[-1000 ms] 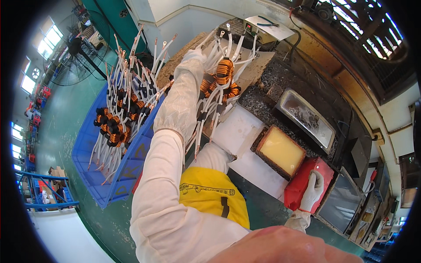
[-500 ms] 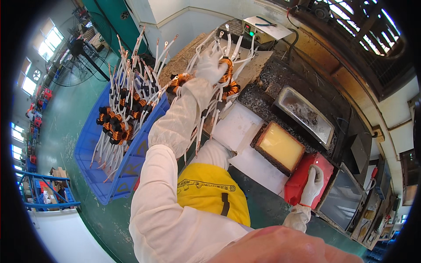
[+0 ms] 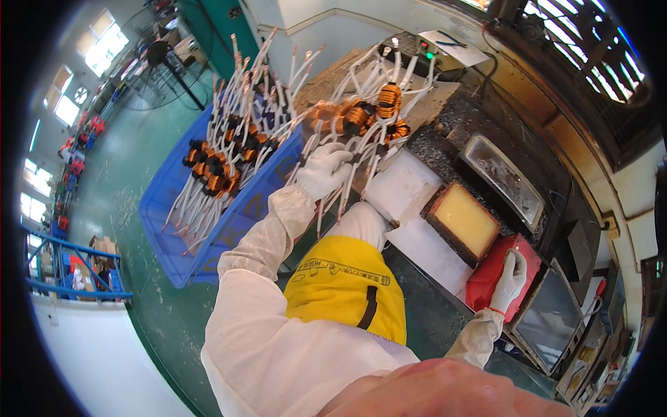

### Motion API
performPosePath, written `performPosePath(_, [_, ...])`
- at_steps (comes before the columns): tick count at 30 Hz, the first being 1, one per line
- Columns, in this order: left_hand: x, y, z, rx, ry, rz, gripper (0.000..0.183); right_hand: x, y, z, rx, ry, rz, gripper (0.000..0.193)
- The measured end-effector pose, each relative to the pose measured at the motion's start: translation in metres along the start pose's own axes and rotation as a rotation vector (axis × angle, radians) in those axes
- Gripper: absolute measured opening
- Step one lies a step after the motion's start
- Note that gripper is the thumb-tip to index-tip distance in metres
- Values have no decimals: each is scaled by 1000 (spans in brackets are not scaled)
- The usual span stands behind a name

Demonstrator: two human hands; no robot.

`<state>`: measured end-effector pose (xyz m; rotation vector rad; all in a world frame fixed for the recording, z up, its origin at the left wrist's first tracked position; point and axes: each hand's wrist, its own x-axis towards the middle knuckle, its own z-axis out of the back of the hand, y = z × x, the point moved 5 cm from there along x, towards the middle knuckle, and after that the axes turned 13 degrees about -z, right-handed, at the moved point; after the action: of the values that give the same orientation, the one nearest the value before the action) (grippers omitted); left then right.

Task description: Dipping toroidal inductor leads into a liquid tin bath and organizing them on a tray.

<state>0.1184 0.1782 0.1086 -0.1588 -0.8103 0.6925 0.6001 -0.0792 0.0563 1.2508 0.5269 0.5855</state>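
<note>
My left hand [image 3: 325, 170], in a white glove, is closed round white leads [image 3: 345, 186] that hang from copper-wound ring coils [image 3: 358, 117]. The coils lie in a cluster on the bench's far left part, their lugged lead ends pointing up and away. Another wound coil [image 3: 389, 101] stands just right of them. My right hand [image 3: 511, 281], also gloved, has its fingers bent against a red box [image 3: 484, 283] at the bench's right front and appears to grip it; its fingertips are partly hidden.
A blue crate [image 3: 229, 240] full of similar coils stands at left. On the bench are a rectangular pot of pale yellow material [image 3: 464, 221], a metal-rimmed tray [image 3: 504, 182] with silvery residue, and a glass-topped frame [image 3: 554, 318]. Behind sits a small box with lit indicators [image 3: 434, 52].
My left hand has come back from the top of the coils to their lower leads, and coils beside it have shifted. My right hand stays at the red box. The whole view has turned slightly.
</note>
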Motion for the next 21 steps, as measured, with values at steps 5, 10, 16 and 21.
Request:
performPosePath(5, [-56, 11, 55, 141, -69, 125, 20, 5, -7, 4, -13, -40, 32, 23])
performPosePath(10, [-106, 39, 110, 384, -160, 150, 26, 9, -8, 4, -53, -22, 68, 25])
performPosePath(16, [-172, 88, 162, 462, -10, 656, 46, 9, -9, 5, -60, 2, 71, 29])
performPosePath(21, [-194, 105, 172, 93, 136, 916, 61, 11, -10, 6, -55, 4, 84, 30])
